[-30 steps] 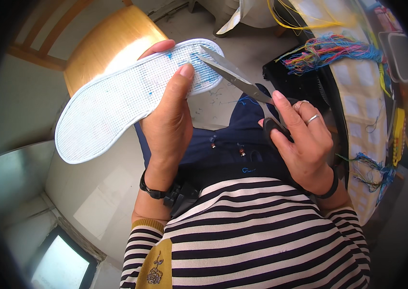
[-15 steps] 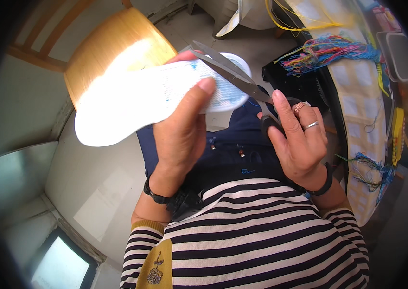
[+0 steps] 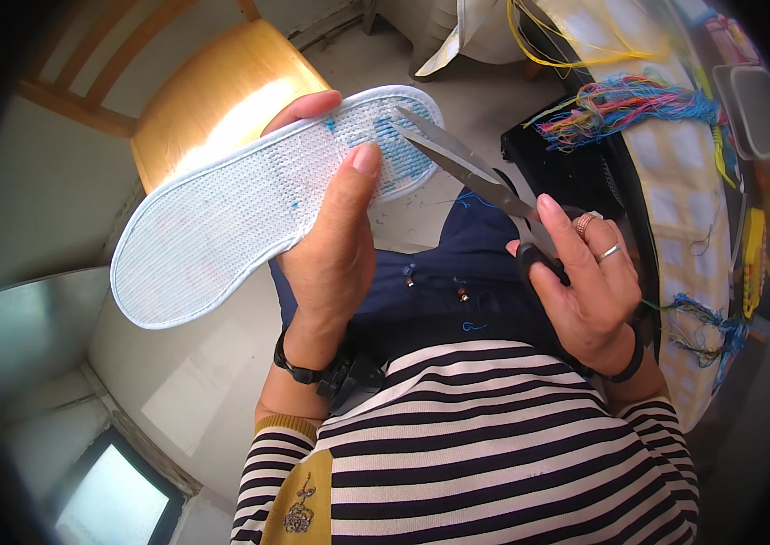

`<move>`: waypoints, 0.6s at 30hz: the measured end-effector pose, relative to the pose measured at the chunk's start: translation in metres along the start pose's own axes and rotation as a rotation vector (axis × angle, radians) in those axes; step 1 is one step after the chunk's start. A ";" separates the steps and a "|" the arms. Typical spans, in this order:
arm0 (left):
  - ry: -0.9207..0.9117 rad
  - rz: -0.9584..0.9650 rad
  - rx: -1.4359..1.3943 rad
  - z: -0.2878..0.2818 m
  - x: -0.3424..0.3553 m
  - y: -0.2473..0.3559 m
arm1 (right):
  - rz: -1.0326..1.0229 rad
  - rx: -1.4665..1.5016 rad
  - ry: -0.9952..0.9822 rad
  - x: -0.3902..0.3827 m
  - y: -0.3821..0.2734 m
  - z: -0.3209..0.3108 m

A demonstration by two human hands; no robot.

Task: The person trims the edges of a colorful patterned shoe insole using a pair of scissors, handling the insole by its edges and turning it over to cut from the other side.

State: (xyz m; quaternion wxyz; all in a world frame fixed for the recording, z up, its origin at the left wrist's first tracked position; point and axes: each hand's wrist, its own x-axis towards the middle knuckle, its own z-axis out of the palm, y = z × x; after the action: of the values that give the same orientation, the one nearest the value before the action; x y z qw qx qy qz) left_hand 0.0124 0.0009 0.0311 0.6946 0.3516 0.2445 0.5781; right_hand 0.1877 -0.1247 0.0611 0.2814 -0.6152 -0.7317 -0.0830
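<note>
My left hand (image 3: 335, 245) holds a white mesh insole (image 3: 249, 204) with blue stitching near its toe end, thumb pressed on top and fingers behind. My right hand (image 3: 585, 282) grips a pair of metal scissors (image 3: 467, 168) by the black handles. The blades are slightly apart and their tips lie over the blue stitched area of the insole. A black band sits on each wrist, and two rings are on my right hand.
A wooden chair seat (image 3: 222, 100) stands behind the insole. At the right, a checked cloth (image 3: 676, 191) carries bundles of coloured thread (image 3: 621, 104) and a grey tray (image 3: 757, 113). A black bag (image 3: 567, 168) lies beside it. Pale floor tiles are below.
The insole tilted away and back, and now lies flatter toward me. The scissor tips have moved onto its blue stitched end.
</note>
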 end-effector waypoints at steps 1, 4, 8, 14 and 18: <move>-0.001 0.000 -0.001 0.000 0.000 0.000 | 0.000 -0.001 0.001 0.000 0.000 0.000; 0.005 0.001 0.010 0.001 0.000 0.001 | -0.001 -0.007 -0.010 -0.001 0.000 0.000; 0.007 0.045 0.071 0.000 0.000 -0.001 | -0.030 -0.027 -0.003 0.001 0.001 -0.001; 0.015 0.034 0.057 0.001 0.000 -0.001 | -0.024 -0.020 -0.022 0.002 0.000 0.002; 0.028 -0.012 -0.004 0.001 0.000 0.000 | -0.039 -0.026 -0.012 0.002 0.000 0.005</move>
State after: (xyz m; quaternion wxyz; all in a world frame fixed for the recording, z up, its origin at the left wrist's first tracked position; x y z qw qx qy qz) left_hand 0.0135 0.0010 0.0317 0.6953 0.3407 0.2552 0.5791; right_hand 0.1855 -0.1206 0.0578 0.2675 -0.6047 -0.7442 -0.0944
